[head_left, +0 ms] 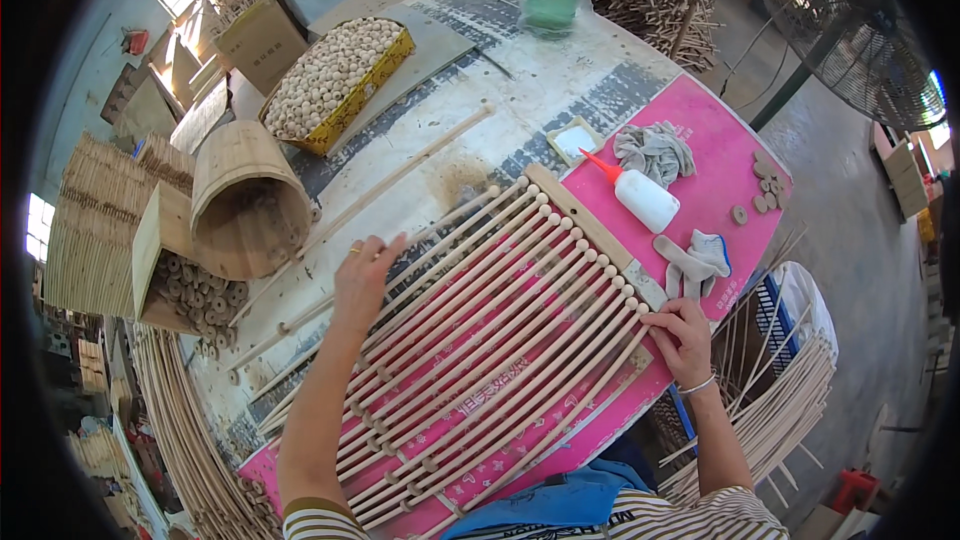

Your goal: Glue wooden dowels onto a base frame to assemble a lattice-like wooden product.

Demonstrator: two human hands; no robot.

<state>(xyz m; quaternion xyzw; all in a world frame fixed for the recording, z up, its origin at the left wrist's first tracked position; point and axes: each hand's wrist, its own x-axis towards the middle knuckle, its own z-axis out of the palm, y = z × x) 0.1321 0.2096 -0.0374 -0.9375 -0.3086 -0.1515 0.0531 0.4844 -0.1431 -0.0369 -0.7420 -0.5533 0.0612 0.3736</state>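
Several pale wooden rods lie side by side across a pink sheet, each with a small wooden ball at its far end. Wooden rings are threaded on them near the lower left. My left hand is closed over a ball-tipped wooden rod at the row's left side; the fingers partly hide it. At the right end of the row, my right hand pinches the ball end of the nearest rod. A wooden bar lies along the ball ends.
Beyond the bar are a white glue bottle with a red nozzle, a grey cloth and a glove. A yellow box of wooden balls, a tipped wooden bucket and a box of rings stand left. A fan stands right.
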